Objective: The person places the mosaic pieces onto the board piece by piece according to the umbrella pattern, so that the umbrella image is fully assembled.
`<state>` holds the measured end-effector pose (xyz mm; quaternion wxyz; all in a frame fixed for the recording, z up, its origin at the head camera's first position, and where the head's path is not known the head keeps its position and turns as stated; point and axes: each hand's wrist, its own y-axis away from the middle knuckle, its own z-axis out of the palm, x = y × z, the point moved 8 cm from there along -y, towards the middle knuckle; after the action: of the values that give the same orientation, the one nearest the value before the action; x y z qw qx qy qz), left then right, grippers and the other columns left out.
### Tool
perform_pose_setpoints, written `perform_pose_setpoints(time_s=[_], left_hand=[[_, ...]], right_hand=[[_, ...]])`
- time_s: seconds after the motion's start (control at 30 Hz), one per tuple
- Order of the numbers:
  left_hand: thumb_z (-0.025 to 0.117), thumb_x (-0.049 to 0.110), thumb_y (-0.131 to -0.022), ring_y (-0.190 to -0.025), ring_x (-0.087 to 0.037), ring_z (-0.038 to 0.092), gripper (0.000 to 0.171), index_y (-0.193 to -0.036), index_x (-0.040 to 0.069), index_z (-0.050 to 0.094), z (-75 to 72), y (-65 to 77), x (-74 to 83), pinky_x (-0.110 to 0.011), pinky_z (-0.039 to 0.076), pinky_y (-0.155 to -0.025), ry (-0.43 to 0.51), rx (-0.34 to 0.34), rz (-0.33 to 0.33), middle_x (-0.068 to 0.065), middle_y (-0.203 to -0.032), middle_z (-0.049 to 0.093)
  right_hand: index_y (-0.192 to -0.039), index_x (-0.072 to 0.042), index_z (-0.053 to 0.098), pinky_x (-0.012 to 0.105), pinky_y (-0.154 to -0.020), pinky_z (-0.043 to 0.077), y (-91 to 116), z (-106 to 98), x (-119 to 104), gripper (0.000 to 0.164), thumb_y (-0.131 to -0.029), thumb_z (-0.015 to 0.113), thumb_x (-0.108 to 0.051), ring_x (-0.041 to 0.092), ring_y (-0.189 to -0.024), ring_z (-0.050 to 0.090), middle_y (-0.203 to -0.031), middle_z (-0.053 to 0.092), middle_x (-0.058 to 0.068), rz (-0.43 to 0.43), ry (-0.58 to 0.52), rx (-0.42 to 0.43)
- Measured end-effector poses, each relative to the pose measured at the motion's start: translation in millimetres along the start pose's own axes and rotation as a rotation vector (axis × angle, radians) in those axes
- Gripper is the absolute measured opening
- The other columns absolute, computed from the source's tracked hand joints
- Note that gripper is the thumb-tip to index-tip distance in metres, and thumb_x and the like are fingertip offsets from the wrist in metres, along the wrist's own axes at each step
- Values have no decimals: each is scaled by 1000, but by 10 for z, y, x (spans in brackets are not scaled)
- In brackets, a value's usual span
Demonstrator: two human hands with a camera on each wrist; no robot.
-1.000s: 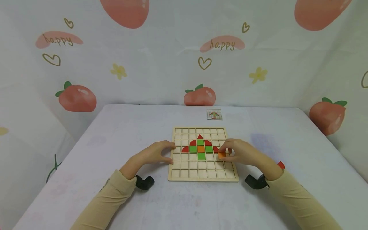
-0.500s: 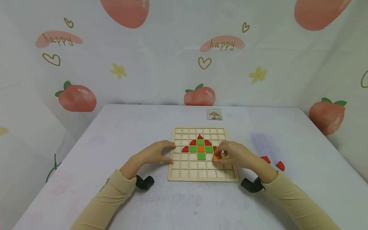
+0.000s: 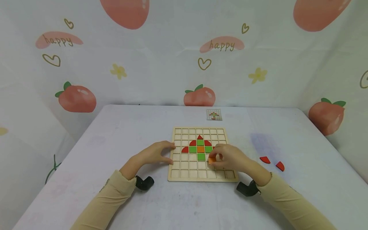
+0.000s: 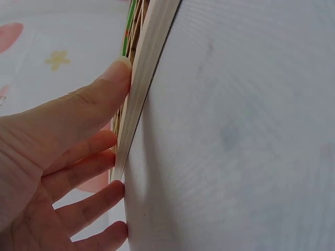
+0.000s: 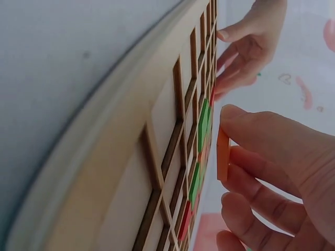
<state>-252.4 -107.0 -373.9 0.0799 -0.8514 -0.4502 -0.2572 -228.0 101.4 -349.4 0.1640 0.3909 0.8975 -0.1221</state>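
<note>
A wooden grid board (image 3: 185, 174) lies on the table, with red, green and orange tiles set in its cells. Thumb and fingers of my right hand (image 3: 230, 156) pinch an orange square tile (image 3: 212, 160), held just above the board's surface right of the lowest green tile (image 3: 201, 157). In the right wrist view this orange tile (image 5: 223, 156) stands on edge between thumb and fingertips. My left hand (image 3: 152, 152) rests its thumb and spread fingertips along the board's left edge; the left wrist view shows the thumb on the side of the frame (image 4: 146, 57).
Two red quarter-round tiles (image 3: 265, 159) lie on the table right of the board. Behind the board lies a small card (image 3: 214, 115) printed with a similar coloured figure. A printed cloth (image 3: 161, 48) hangs behind the table. Black wrist devices (image 3: 144, 183) sit at both wrists.
My right hand has moved left and slightly nearer over the board with the orange tile, uncovering two red tiles at the right. The left hand stays where it was.
</note>
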Motion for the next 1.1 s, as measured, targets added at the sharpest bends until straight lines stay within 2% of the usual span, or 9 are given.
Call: perform_pose_setpoints(time_s=[0.67, 0.93, 1.1], left_hand=[[75, 30, -78, -131, -32, 44, 60, -127, 2, 55, 1, 16, 3, -46, 36, -111, 12, -3, -8, -16, -138, 51], [75, 30, -78, -131, -32, 44, 60, -126, 2, 55, 8, 7, 1, -46, 36, -111, 2, -2, 3, -16, -138, 50], [75, 30, -78, -131, -33, 43, 59, -126, 2, 55, 4, 7, 1, -47, 35, -111, 2, -2, -1, -16, -138, 50]], right_hand=[[-91, -11, 72, 13, -57, 42, -52, 67, -125, 20, -79, 74, -27, 7, -68, 50, -84, 66, -5, -26, 32, 22], [-90, -11, 72, 13, -56, 39, -75, 97, -168, 20, -79, 74, -28, 8, -67, 49, -81, 64, -6, -13, 39, 15], [-91, -13, 72, 14, -60, 43, -88, 127, -176, 21, -79, 74, -29, 8, -72, 52, -86, 67, -6, 7, 50, 12]])
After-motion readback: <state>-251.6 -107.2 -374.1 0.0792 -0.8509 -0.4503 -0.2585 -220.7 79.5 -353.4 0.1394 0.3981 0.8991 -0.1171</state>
